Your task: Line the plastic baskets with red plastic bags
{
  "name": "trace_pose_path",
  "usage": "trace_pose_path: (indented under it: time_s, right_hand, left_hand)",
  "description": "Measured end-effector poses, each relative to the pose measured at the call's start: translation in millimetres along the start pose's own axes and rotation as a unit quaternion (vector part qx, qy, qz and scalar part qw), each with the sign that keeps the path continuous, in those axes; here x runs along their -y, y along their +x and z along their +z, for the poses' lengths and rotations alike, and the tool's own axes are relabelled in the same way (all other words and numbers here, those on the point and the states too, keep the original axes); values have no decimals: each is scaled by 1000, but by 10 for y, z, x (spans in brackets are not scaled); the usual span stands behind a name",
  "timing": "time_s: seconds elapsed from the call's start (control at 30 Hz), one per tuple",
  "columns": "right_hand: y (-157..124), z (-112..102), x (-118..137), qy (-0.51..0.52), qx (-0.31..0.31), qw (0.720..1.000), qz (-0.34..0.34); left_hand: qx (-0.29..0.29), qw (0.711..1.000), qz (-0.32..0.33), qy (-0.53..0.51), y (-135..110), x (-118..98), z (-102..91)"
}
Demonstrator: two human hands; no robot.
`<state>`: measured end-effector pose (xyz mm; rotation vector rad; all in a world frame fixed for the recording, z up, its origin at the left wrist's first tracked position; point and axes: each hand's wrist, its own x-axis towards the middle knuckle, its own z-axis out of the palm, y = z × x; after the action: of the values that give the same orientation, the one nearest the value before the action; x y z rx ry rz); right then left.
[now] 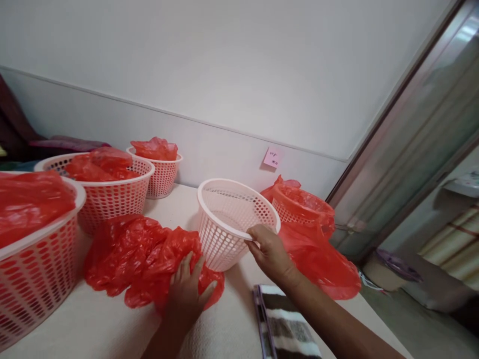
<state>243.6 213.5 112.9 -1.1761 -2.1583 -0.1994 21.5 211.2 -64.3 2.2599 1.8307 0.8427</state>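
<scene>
My right hand (270,252) grips the near rim of a white plastic basket (220,244), thumb and fingers closed round its edge. The basket has nothing visible in it and leans a little on the table. Just left of it lies a crumpled heap of red plastic bag (138,259). My left hand (189,286) rests on the right part of this heap, fingers spread. A folded striped towel (286,321) in brown, grey and white lies under my right forearm.
Baskets holding red plastic stand at left: a near one (37,274), a middle one (116,202) and a far one (160,177). Behind right, another basket (299,209) is draped in red plastic. A pink note (271,157) is on the wall. A bin (387,269) stands beyond the table's right edge.
</scene>
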Motion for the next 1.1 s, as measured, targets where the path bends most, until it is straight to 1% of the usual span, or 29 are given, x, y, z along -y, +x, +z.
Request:
trace_pose_path:
  time_s: [0.13,0.27,0.37,0.47,0.6,0.73,0.83,0.93,0.97,1.03,1.1]
  right_hand:
    - [61,1,70,3,6,1000,-17]
    - [143,-130,10,-43,-2,999,-27]
    - [147,-231,-25,-90,-5,995,-47]
    - [69,-243,-59,-122,-3,991,-52]
    - [-66,-179,-179,-111,28,993,-12]
    - [-82,-126,-290,-110,28,993,31]
    - [-21,-76,-283,-116,30,992,42]
    - [16,-66,-210,-120,40,991,41]
    - [2,-90,-173,-121,32,991,40]
    - [-91,-177,-81,-118,-11,992,35]
    - [-294,-284,28,-98,-63,993,35]
  left_hand:
    - [34,999,-30,26,-56,28,13]
    - [45,996,-60,46,-112,56,20]
    - [54,995,-61,49,-116,73,24]
    - [61,995,-59,49,-113,103,27]
    - [52,996,-52,49,-135,146,40]
    - [37,997,-36,48,-151,169,90]
    - [26,998,-30,50,-140,175,151]
    - [10,998,-31,46,-116,186,202]
    - [5,999,-32,41,-107,192,212]
    - [-8,999,-33,25,-92,206,227]
    - [-24,999,-31,1,-88,223,241]
